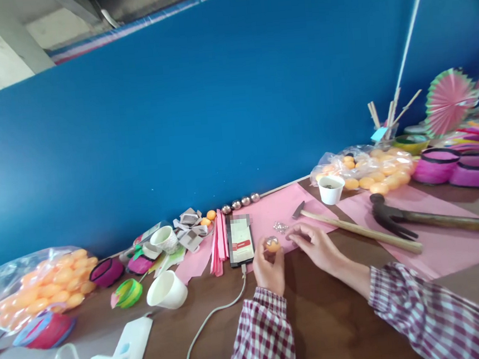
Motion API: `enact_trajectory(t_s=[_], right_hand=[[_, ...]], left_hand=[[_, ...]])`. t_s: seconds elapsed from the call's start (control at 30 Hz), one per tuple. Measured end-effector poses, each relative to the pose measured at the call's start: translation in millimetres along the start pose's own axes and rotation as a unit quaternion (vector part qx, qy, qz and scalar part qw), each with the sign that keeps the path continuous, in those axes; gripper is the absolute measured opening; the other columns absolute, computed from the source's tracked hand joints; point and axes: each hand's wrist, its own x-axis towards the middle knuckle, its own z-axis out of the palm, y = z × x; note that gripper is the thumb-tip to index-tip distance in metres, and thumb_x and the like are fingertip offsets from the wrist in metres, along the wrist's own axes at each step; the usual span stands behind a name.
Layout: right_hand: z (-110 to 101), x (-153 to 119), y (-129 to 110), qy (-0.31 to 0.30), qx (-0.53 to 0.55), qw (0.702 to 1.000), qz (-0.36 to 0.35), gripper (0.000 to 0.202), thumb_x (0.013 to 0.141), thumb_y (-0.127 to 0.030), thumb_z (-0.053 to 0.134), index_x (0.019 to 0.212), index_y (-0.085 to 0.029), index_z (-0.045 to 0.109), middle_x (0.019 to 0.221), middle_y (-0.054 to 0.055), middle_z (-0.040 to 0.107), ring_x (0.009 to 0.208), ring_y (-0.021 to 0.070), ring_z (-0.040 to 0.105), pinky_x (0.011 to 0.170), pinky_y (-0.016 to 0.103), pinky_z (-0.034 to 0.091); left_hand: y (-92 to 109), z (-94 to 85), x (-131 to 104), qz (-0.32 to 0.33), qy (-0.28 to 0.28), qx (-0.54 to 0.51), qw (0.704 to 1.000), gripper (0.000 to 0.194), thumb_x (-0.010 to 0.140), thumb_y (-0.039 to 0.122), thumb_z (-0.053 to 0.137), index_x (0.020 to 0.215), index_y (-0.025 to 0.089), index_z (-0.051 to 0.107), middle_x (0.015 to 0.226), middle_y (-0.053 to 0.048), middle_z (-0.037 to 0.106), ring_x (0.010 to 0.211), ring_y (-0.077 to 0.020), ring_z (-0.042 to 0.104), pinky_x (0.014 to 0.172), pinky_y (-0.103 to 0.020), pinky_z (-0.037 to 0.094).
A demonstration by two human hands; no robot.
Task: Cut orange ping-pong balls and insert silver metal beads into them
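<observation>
My left hand (pixel 269 273) is closed around a small orange ball (pixel 273 247), about the size of a ping-pong ball, whose top is covered with shiny silver pieces. To its right, my right hand (pixel 319 249) has thumb and index finger brought together in a pinch. Whatever those fingertips hold, if anything, is too small to make out. Just beyond both hands, a small heap of shiny silver bits (pixel 280 228) lies on a pink sheet (pixel 263 213). A phone (pixel 242 243) with a cable plugged in sits left of the heap.
Right of the hands lie a thin hammer (pixel 361 229) and a claw hammer (pixel 444 218). A white cup (pixel 331 189) stands behind them. Bags of orange balls (pixel 51 280) lie left and right. Silver balls (pixel 236 204) line the blue partition (pixel 215 92). A power strip (pixel 131 351) occupies the front left.
</observation>
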Motion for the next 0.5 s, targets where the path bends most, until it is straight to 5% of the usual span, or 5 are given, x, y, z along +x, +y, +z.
enact_trajectory(t_s=[0.5], right_hand=[[-1,-4,-14,-0.065,0.102,0.991,0.059,0.012,0.075,-0.03,0.054,0.076,-0.018,0.056,0.077,0.001,0.06,0.072,0.0128,0.056,0.068,0.025,0.046]], left_hand=[[2,3.2,-3,0.0,-0.055,-0.02,0.998,0.041,0.067,0.022,0.061,0.106,0.016,0.051,0.095,-0.007,0.062,0.077,-0.0153,0.06,0.068,-0.026,0.05]])
